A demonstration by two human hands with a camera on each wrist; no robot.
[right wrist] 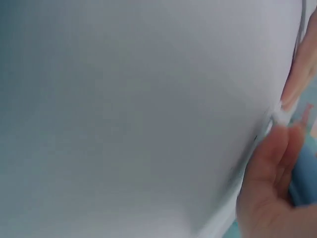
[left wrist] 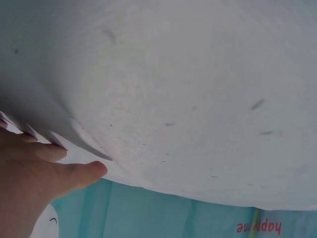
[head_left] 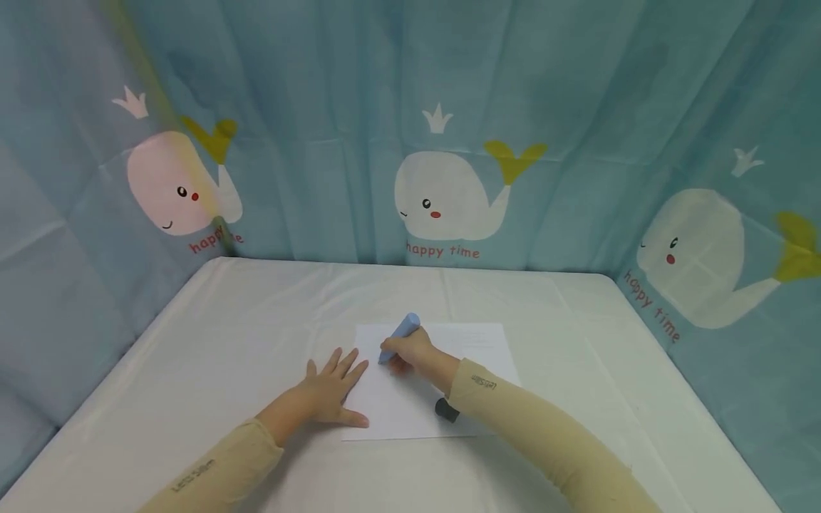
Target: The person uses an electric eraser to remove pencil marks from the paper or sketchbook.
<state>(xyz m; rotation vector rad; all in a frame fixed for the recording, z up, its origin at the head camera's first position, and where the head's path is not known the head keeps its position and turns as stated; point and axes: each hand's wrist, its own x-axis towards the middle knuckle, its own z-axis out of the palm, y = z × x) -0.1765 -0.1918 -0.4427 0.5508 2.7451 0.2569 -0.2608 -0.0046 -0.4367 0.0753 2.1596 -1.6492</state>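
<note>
A white sheet of paper [head_left: 417, 410] lies on the white-covered table. My right hand [head_left: 413, 349] grips a thick light-blue marker [head_left: 405, 327] over the upper left part of the sheet, its lower end at the paper. In the right wrist view the thumb and fingers of the right hand [right wrist: 267, 183] pinch the blue marker [right wrist: 304, 178], partly cut off by the frame. My left hand [head_left: 327, 393] rests spread at the sheet's left edge, fingertips and thumb on the paper. The left wrist view shows the left hand [left wrist: 44, 168] with straight fingers.
A small black cylindrical thing [head_left: 447, 410] shows beside the right sleeve, over the paper's lower part. Faint lines run across the sheet's upper right. The white tablecloth [head_left: 256, 320] surrounds the paper. Behind and at both sides hangs a blue curtain [head_left: 321, 199] with whale prints.
</note>
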